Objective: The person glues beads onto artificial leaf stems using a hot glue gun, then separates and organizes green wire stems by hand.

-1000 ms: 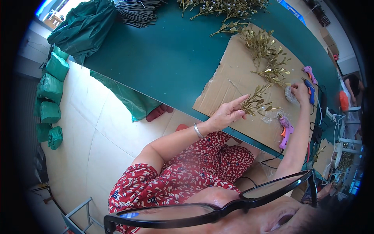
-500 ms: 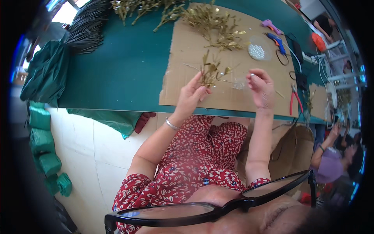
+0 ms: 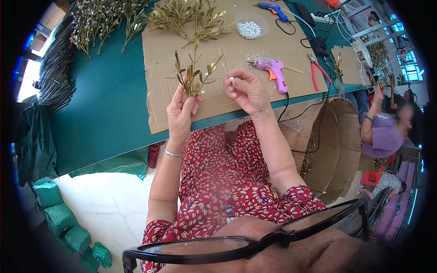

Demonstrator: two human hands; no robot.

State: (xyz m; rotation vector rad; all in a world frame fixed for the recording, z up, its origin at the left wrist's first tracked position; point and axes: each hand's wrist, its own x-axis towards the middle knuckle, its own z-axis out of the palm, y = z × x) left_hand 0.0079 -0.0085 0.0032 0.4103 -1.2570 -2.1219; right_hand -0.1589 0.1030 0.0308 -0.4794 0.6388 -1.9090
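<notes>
Left hand (image 3: 181, 109): closed around the stem of a gold leaf sprig (image 3: 195, 73), held upright above the cardboard sheet (image 3: 236, 54) at the near edge of the green counter (image 3: 109, 104). Right hand (image 3: 246, 90): fingertips pinched on a small white pearl bead (image 3: 231, 79), just beside the sprig. A pink glue gun (image 3: 272, 70) lies on the cardboard to the right of the hands. A dish of white beads (image 3: 249, 28) and more gold sprigs (image 3: 186, 18) sit farther back.
</notes>
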